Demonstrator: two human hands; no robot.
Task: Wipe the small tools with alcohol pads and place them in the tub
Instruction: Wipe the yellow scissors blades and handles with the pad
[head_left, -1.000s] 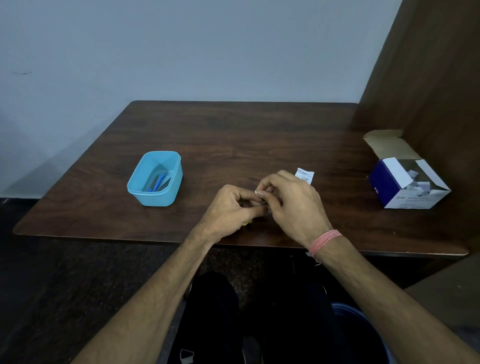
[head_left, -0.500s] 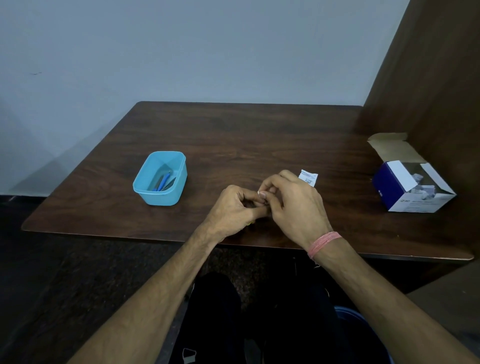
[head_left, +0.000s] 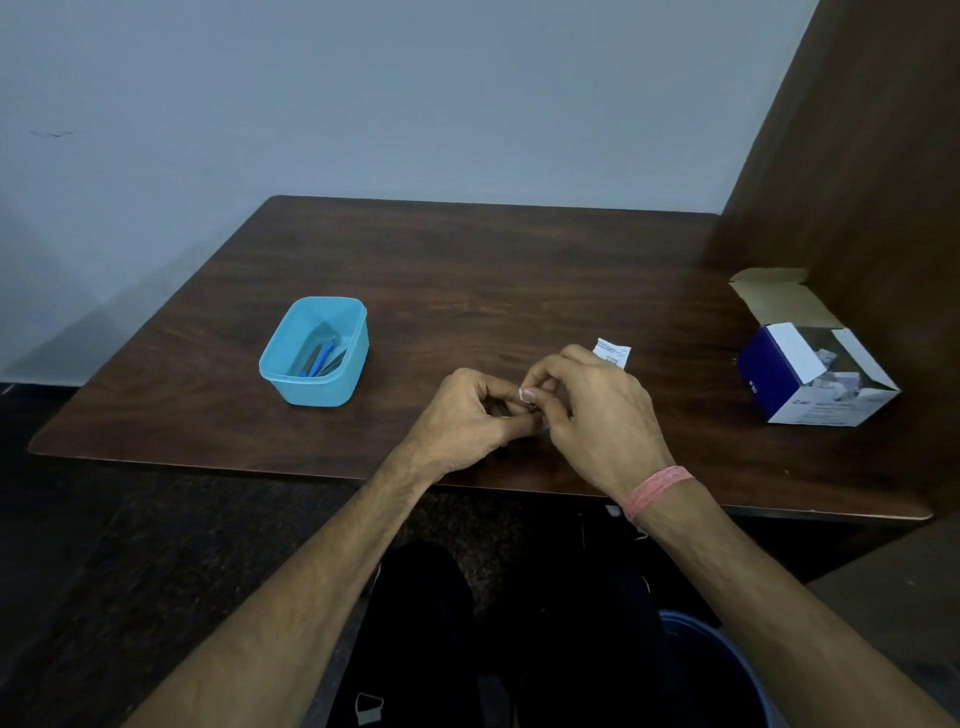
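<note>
Both hands meet just inside the table's (head_left: 467, 270) front edge, a little right of its middle: my left hand (head_left: 462, 415) has its fingers curled round something small and dark that I judge to be one of the tools, and my right hand (head_left: 597, 415) pinches a scrap of white at its fingertips, which looks like the alcohol pad (head_left: 524, 393) (most of it is hidden between the fingers, so I cannot tell how it is folded). The tool itself is almost wholly covered by the two hands. The blue tub (head_left: 332, 387) sits well to the left, nearer the table's left edge, with a few slim tools already lying in it, one of them blue. A torn white wrapper (head_left: 613, 353) lies just behind my right hand, and the open box of pads (head_left: 810, 384) stands near the table's right edge. The risk, as I see it, is that a small, wet tool slips from so tight a pinch and drops off the front edge, since my hands work so close to it.
</note>
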